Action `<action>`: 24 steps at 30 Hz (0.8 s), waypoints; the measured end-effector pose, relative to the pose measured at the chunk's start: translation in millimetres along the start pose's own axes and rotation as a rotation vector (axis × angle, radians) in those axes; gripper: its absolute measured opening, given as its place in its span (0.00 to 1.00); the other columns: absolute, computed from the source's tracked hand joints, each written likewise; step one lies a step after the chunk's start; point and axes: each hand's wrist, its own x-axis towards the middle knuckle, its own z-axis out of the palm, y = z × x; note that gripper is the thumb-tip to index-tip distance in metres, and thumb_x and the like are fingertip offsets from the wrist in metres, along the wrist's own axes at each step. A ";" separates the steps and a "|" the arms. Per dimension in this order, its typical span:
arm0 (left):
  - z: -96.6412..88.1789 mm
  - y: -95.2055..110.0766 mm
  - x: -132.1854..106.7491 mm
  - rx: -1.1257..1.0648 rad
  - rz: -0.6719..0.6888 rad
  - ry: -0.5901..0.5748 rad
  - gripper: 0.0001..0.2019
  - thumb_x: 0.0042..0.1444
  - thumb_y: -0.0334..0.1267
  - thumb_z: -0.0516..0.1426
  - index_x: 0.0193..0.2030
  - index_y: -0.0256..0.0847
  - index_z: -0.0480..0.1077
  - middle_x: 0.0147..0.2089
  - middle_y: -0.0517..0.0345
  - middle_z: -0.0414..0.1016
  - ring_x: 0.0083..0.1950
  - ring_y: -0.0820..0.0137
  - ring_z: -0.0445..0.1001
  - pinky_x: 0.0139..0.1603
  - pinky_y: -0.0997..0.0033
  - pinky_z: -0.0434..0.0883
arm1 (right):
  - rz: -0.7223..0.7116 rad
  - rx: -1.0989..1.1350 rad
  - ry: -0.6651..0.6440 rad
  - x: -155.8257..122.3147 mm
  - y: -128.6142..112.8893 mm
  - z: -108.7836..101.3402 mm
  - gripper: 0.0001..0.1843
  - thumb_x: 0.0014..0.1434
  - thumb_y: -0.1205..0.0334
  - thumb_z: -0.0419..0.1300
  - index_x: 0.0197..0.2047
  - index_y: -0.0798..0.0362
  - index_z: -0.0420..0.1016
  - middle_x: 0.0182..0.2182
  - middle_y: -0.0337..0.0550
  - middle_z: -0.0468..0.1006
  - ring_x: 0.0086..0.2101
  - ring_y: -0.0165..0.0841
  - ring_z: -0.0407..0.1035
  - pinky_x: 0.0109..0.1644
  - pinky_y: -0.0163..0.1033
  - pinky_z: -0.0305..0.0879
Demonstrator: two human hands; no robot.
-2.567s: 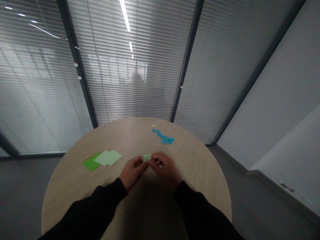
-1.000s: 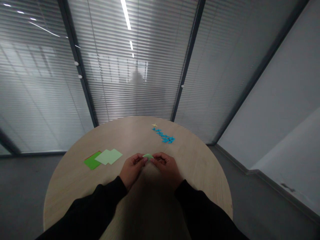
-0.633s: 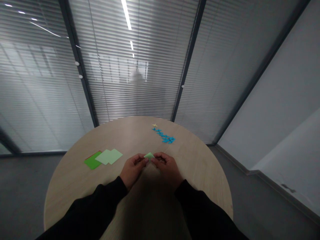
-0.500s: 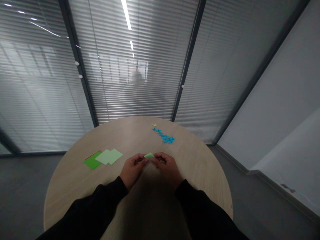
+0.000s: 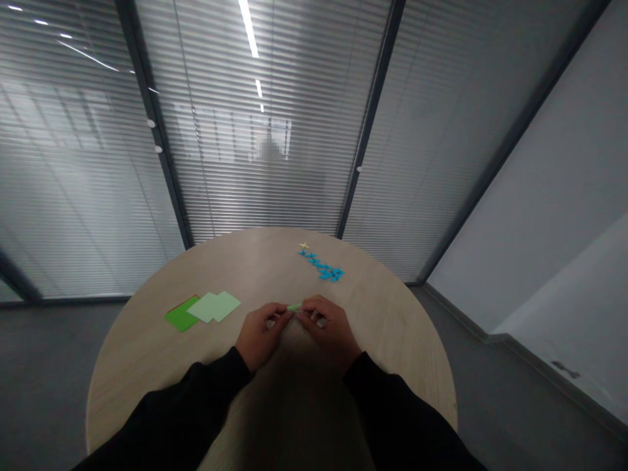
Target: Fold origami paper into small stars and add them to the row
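A small folded piece of light green paper (image 5: 294, 307) is pinched between my two hands, just above the near middle of the table. My left hand (image 5: 262, 333) grips its left end between thumb and fingers. On the other end, my right hand (image 5: 331, 330) is closed in the same kind of pinch. The fingertips cover much of the paper, so its full shape is hidden. To the left lie overlapping pale green paper sheets (image 5: 214, 307), partly over a brighter green sheet (image 5: 182, 316) with a thin red edge.
Several blue folded paper stars (image 5: 324, 268) lie in a slanting row toward the back right of the round wooden table (image 5: 147, 353). A yellow folded star (image 5: 303, 245) sits at the row's far end. Glass panels with blinds (image 5: 275, 196) stand behind the table.
The light green paper showed a raised peak before and now appears as a flatter, narrower strip. My fingers have shifted slightly around it; the other papers have stayed put.
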 end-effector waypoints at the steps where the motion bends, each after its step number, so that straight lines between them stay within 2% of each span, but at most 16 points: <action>1: 0.0 0.9 -0.4 0.001 -0.004 -0.001 0.12 0.60 0.46 0.58 0.37 0.42 0.79 0.36 0.53 0.82 0.38 0.62 0.77 0.43 0.64 0.69 | 0.015 0.001 0.016 0.0 -0.2 0.8 0.06 0.61 0.58 0.63 0.36 0.51 0.78 0.34 0.43 0.77 0.31 0.33 0.70 0.34 0.38 0.67; 9: 0.7 6.6 -1.5 0.030 0.012 0.020 0.12 0.60 0.47 0.57 0.35 0.42 0.76 0.33 0.54 0.79 0.36 0.63 0.74 0.40 0.65 0.67 | 0.249 0.181 0.079 -1.2 0.1 9.0 0.10 0.57 0.53 0.66 0.32 0.51 0.76 0.33 0.43 0.78 0.32 0.34 0.71 0.34 0.37 0.67; 13: 1.0 9.1 -1.9 0.023 -0.006 0.036 0.12 0.58 0.48 0.58 0.32 0.42 0.75 0.30 0.56 0.77 0.33 0.64 0.72 0.37 0.67 0.66 | 0.356 0.296 0.078 -1.8 0.9 11.6 0.13 0.53 0.51 0.68 0.34 0.51 0.73 0.31 0.41 0.76 0.29 0.32 0.69 0.32 0.36 0.66; 17: 0.6 9.5 -2.6 0.004 -0.002 0.031 0.12 0.57 0.48 0.58 0.32 0.42 0.75 0.30 0.56 0.76 0.33 0.65 0.71 0.36 0.68 0.65 | 0.393 0.389 0.069 -0.9 3.8 11.0 0.18 0.50 0.52 0.70 0.41 0.52 0.75 0.32 0.41 0.76 0.32 0.33 0.70 0.36 0.37 0.67; 21: 1.9 7.4 -2.1 -0.023 -0.050 -0.011 0.13 0.58 0.49 0.58 0.32 0.41 0.75 0.30 0.56 0.76 0.32 0.65 0.71 0.34 0.69 0.65 | 0.432 0.376 -0.040 -1.4 6.6 9.1 0.14 0.54 0.51 0.68 0.35 0.54 0.77 0.28 0.39 0.76 0.28 0.31 0.68 0.34 0.37 0.64; 24: 3.3 4.6 -0.9 -0.092 -0.094 -0.093 0.16 0.59 0.51 0.57 0.36 0.40 0.76 0.33 0.54 0.79 0.32 0.65 0.72 0.35 0.68 0.66 | 0.438 0.377 -0.014 -2.2 7.0 10.1 0.13 0.54 0.51 0.67 0.32 0.53 0.77 0.25 0.38 0.75 0.27 0.31 0.68 0.33 0.36 0.64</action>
